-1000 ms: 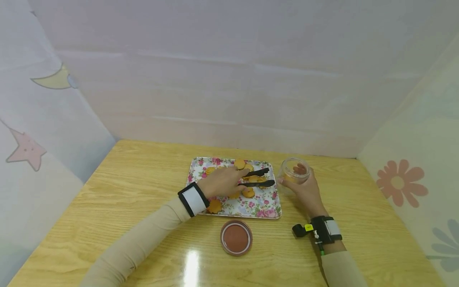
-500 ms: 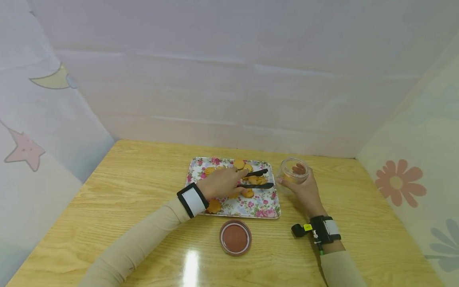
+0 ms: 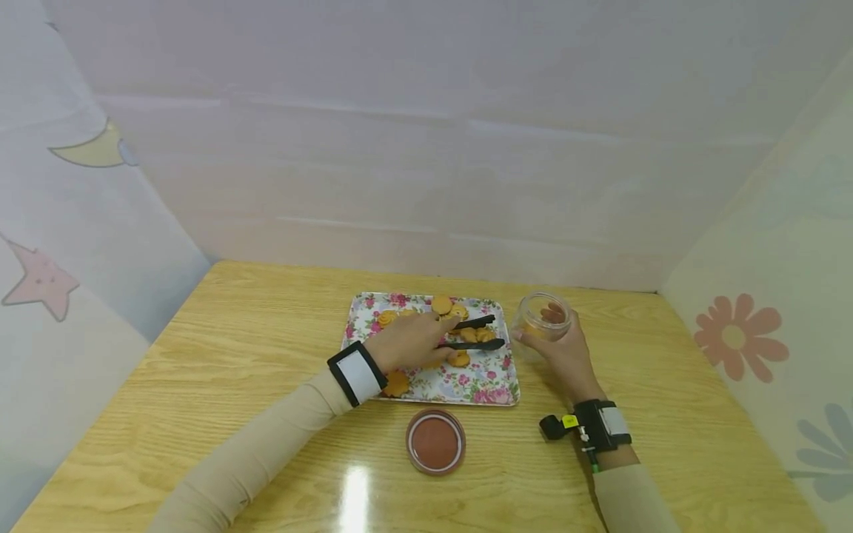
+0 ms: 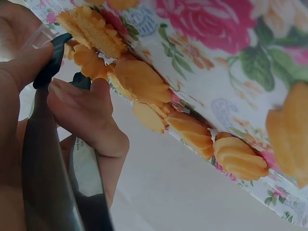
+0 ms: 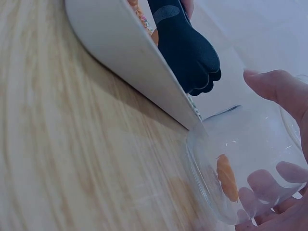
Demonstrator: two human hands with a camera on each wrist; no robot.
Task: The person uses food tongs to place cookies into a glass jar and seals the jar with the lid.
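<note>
1. Head view: the left hand (image 3: 409,342) grips black tongs (image 3: 474,334) over the floral tray (image 3: 496,387), with the two tong arms apart above a cluster of orange cookies (image 3: 469,334) near the tray's right side. The right hand (image 3: 566,352) is curled round a clear jar (image 3: 543,320) standing on the tabletop (image 3: 266,348) just beside the tray's right edge. A brown lid (image 3: 435,441) lies apart, in front of the tray.

2. Left wrist view: fingers (image 4: 84,113) pinch the tongs (image 4: 45,159) close to the handle end. The cookies (image 4: 142,84) lie overlapping along the tray (image 4: 226,43), so I judge that closing on a single piece at the heap's edge would be cleaner than biting into the stack, and gentle pressure would spare the ridged, brittle-looking biscuits.

3. Right wrist view: the tong tips (image 5: 187,50) hang above the tray rim (image 5: 130,62), near the jar (image 5: 240,168). One cookie (image 5: 226,177) already sits inside the glass, and the fingers (image 5: 260,185) show through the wall, wrapped round it. Keeping the jar steady and its mouth turned toward the tray would, I think, shorten the carry and lower the risk of a dropped piece.
</note>
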